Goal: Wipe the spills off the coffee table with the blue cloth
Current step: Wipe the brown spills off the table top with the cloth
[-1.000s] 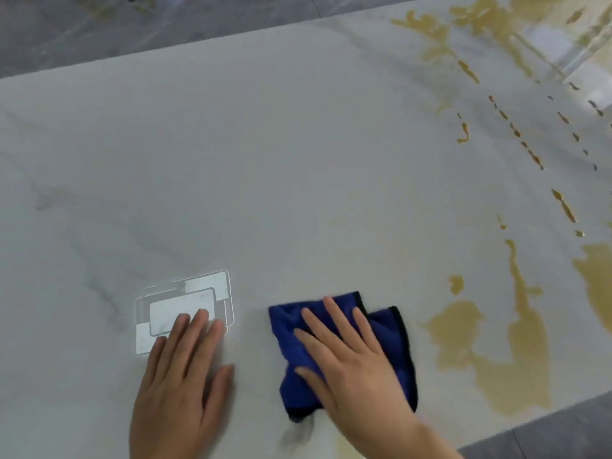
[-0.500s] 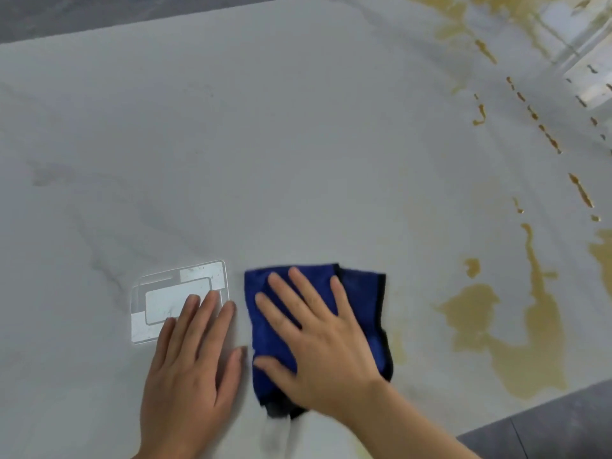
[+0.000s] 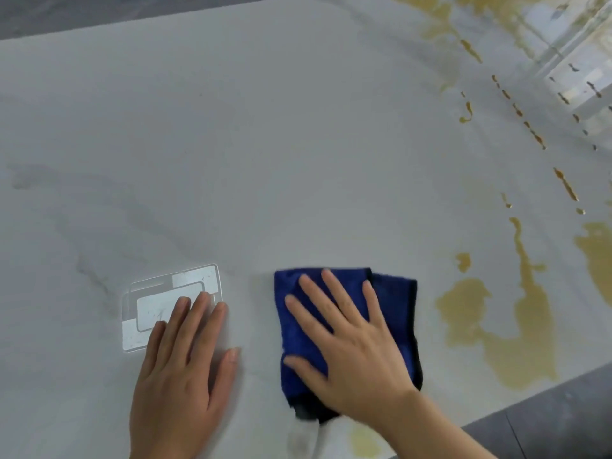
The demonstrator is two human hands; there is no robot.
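Note:
The folded blue cloth lies flat on the white marble coffee table near its front edge. My right hand presses down on the cloth with fingers spread straight. My left hand rests flat on the tabletop just left of the cloth, its fingertips over a bright rectangular reflection. A large yellow-brown spill spreads to the right of the cloth. More spill patches and a line of drips run toward the far right corner. A faint yellow smear shows by my right wrist.
A bright rectangular reflection sits on the tabletop under my left fingertips. Grey floor shows past the table's front right edge and beyond the far left edge. Window glare lies on the far right of the table.
My right hand has slid the cloth to the left, away from the large spill, and then a little back to the right. My left hand stays flat in the same place.

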